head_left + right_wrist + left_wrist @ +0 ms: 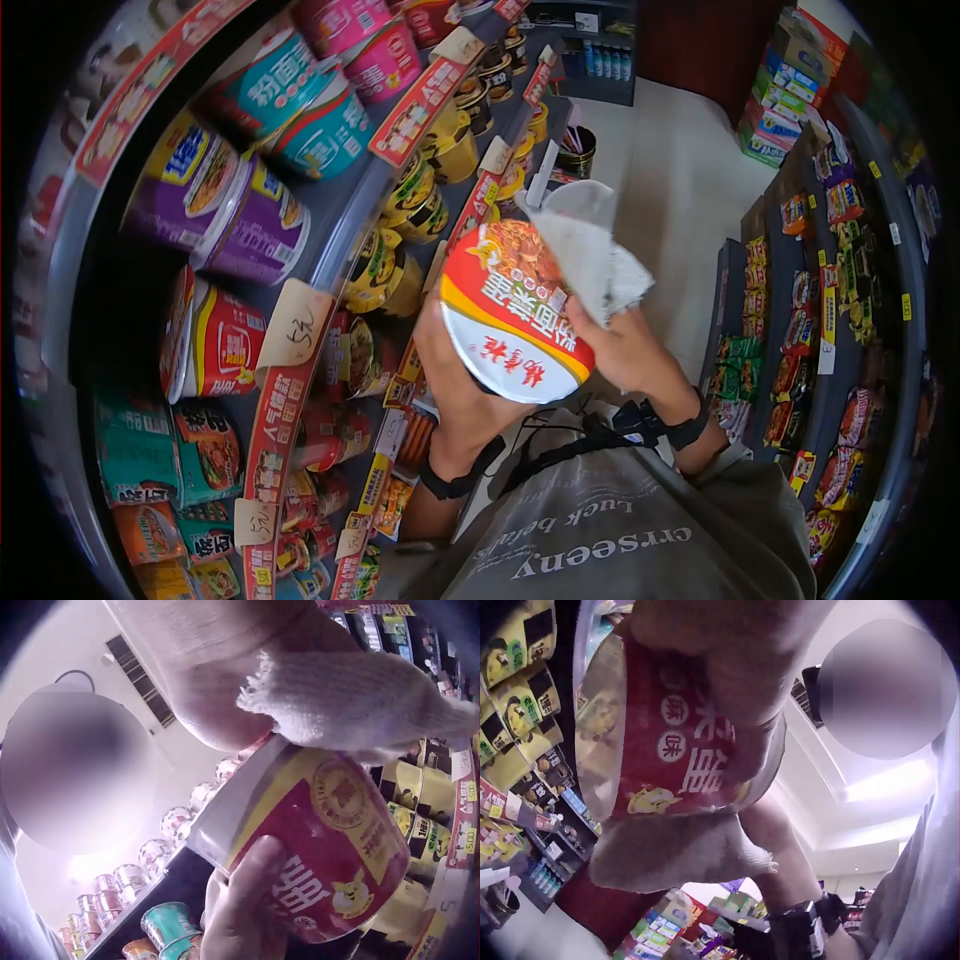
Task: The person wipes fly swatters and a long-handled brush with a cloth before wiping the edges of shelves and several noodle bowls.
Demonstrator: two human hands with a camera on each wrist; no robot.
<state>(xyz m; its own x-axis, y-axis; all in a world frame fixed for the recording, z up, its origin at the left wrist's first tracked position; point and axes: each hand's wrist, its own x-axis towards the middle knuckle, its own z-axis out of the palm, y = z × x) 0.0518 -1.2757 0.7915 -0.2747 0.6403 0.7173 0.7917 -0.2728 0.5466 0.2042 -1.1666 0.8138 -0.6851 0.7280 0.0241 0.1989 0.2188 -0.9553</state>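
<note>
Noodle bowl [512,318], a red-and-yellow instant tub, is held in the aisle just off the front edge of the noodle shelf [275,430], level with the shelf's middle tiers. The tub is tilted. Its printed lid is turned up towards the person's head and its base points down and away, so the axis from lid to base slants away from the shelf front rather than standing upright. The left hand [455,385] comes up from beneath on the side nearer the shelf, with fingers [735,675] curled round the red wall and one digit [247,900] pressed flat on the print, as the right wrist view shows. The right hand [625,350] sits on the side farther from the shelf, closed tight on a bunched white cloth [590,250]. The cloth lies against the lid's upper rim, touching it, and in the left wrist view it hangs [675,855] just past the tub's edge. The bowl thus rests between the two hands, the left below it and the right beside and above. The shelf carries rows of purple, teal and yellow cups behind red price strips. Across the pale floor [680,170] from the shelf, well apart, stands a snack rack [830,300].
</note>
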